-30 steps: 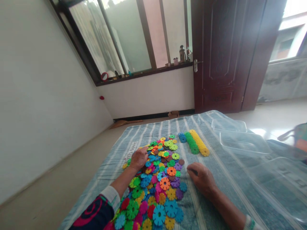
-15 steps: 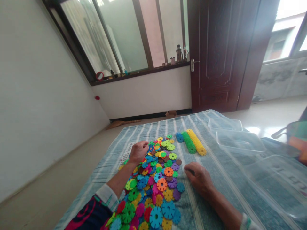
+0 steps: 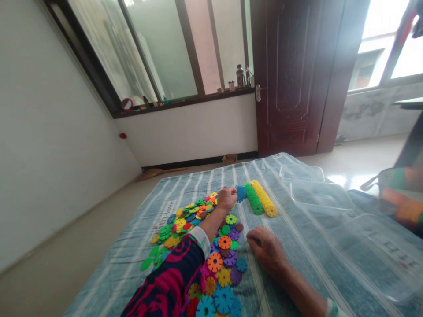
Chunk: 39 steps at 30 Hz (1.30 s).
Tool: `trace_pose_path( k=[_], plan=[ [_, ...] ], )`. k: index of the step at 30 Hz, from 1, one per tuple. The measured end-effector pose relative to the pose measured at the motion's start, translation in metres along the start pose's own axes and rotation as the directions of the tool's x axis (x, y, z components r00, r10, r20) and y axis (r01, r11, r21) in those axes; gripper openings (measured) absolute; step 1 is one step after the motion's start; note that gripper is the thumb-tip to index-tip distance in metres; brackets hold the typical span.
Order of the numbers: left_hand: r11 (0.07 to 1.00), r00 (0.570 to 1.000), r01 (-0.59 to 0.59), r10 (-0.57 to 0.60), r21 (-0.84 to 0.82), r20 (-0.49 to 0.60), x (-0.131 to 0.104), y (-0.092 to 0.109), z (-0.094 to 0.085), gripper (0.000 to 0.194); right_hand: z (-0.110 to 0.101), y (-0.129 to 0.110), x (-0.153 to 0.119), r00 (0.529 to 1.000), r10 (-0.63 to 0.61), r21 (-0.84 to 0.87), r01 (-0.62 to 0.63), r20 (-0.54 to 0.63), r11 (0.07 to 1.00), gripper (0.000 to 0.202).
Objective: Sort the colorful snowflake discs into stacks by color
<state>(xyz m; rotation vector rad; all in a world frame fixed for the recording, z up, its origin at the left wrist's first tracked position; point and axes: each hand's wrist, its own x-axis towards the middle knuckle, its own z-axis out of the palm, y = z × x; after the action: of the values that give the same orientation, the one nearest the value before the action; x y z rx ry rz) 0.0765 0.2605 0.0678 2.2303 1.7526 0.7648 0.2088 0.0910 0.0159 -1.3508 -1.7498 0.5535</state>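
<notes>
Head view, from the left: a loose heap of flat, toothed plastic discs in many colours [image 3: 198, 229] spreads across the blue-and-white striped cloth [image 3: 284, 246], some overlapping. The left hand [image 3: 226, 198] reaches over the far end of the heap, fingers curled into a near fist just beside the short blue stack of discs [image 3: 241, 193]; whether it pinches a disc inside the curl cannot be told. Touching the blue stack lies the green row of stacked discs [image 3: 254, 200], then the yellow row [image 3: 264, 203]. A careless nudge from the knuckles could tip the blue stack or roll the rows apart, and the patterned sleeve [image 3: 172, 281] lying over the heap may drag discs off the cloth. The right hand [image 3: 268, 251] rests palm down on the cloth, fingers loosely bent, holding nothing visible. Clear plastic trays [image 3: 322, 193] sit farther right
</notes>
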Motion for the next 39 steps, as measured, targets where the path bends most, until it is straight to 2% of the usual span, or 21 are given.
trace_pose_path(
  k=[7, 12, 19, 29, 39],
  plan=[
    [0.998, 1.000, 0.005, -0.005, 0.059, 0.016, 0.011, 0.011, 0.012, 0.022, 0.000, -0.003, 0.002, 1.000, 0.020, -0.015, -0.020, -0.006, 1.000, 0.016],
    [0.996, 1.000, -0.004, 0.005, 0.089, -0.008, 0.015, 0.011, 0.017, 0.018, 0.000, -0.004, 0.002, 1.000, 0.024, -0.017, -0.024, -0.001, 1.000, 0.016],
    [0.989, 0.996, -0.065, 0.072, 0.132, -0.051, 0.014, 0.008, 0.022, 0.036, 0.000, -0.003, 0.002, 1.000, 0.009, -0.009, -0.009, -0.004, 1.000, 0.015],
    [0.961, 0.985, -0.127, 0.150, 0.245, -0.079, -0.005, 0.007, 0.023, 0.023, -0.001, -0.004, 0.002, 1.000, -0.003, -0.009, 0.003, -0.013, 1.000, 0.017],
    [0.942, 0.979, -0.183, 0.202, 0.280, -0.039, -0.004, 0.011, 0.029, 0.017, -0.001, -0.003, 0.002, 1.000, 0.008, -0.004, -0.008, -0.001, 1.000, 0.017]
  ],
)
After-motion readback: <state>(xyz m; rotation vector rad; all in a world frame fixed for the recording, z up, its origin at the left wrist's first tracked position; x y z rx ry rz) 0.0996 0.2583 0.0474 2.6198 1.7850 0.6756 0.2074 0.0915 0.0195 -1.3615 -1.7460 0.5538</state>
